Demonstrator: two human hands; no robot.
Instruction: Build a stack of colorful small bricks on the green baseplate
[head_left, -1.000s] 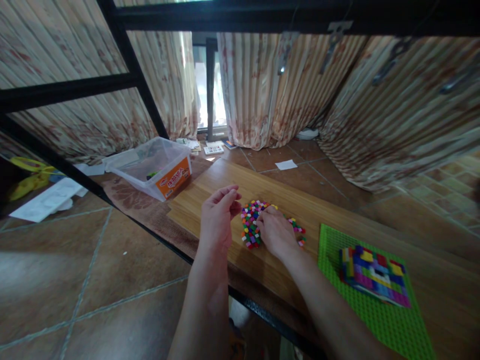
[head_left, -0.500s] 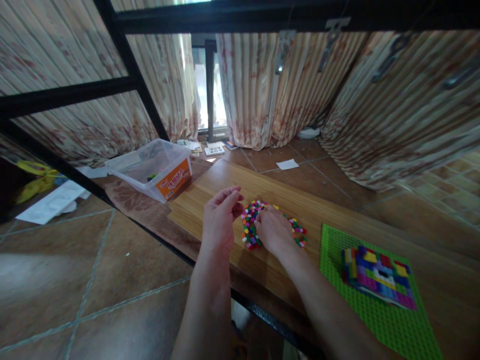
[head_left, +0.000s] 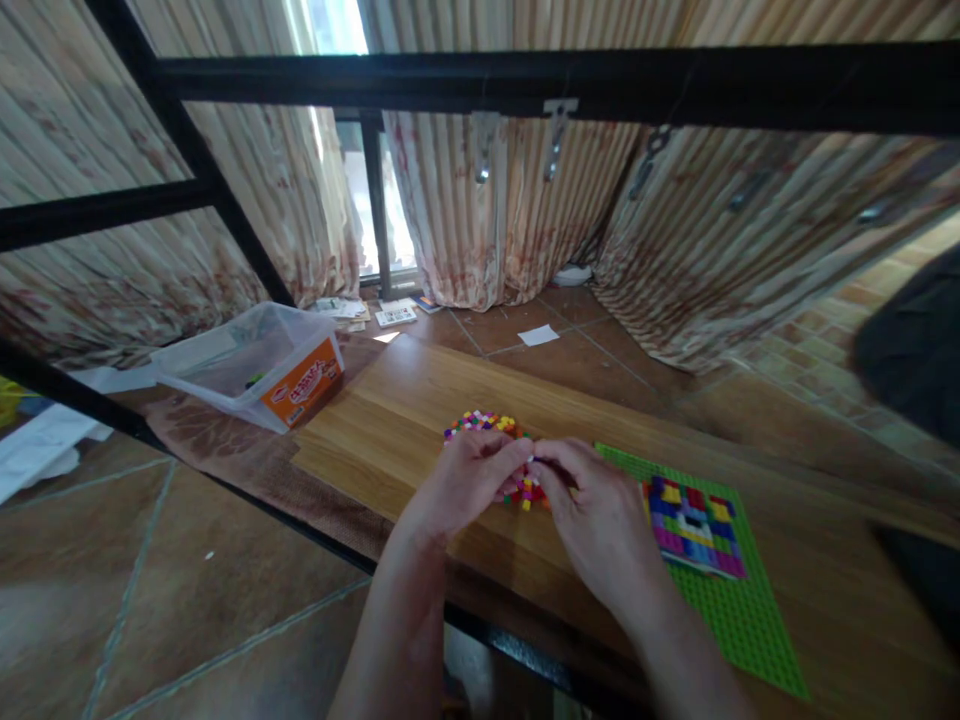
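My left hand [head_left: 471, 478] and my right hand [head_left: 600, 505] meet at the fingertips above the wooden board. My right thumb and forefinger pinch a tiny toy brick [head_left: 532, 459], which looks pale with a dark part. The left fingers are closed in a pinch against it; what they hold themselves is hidden. Behind and under the hands lies a pile of small coloured bricks [head_left: 484, 420], partly covered by them. Beside my right hand, a multicoloured brick-built block [head_left: 697, 528] rests on a green studded baseplate [head_left: 750, 625].
A clear plastic tub [head_left: 225, 375] with an orange label stands at the board's left end. The wooden board [head_left: 420, 390] lies across the bench. Black metal bars [head_left: 480, 80] cross in front of curtains. Papers [head_left: 538, 335] lie on the tiled floor. A dark shape [head_left: 919, 340] shows at right.
My right hand has lifted from the brick pile and come to my left hand's fingertips, with a tiny toy brick in its pinch. The view has shifted to the right.
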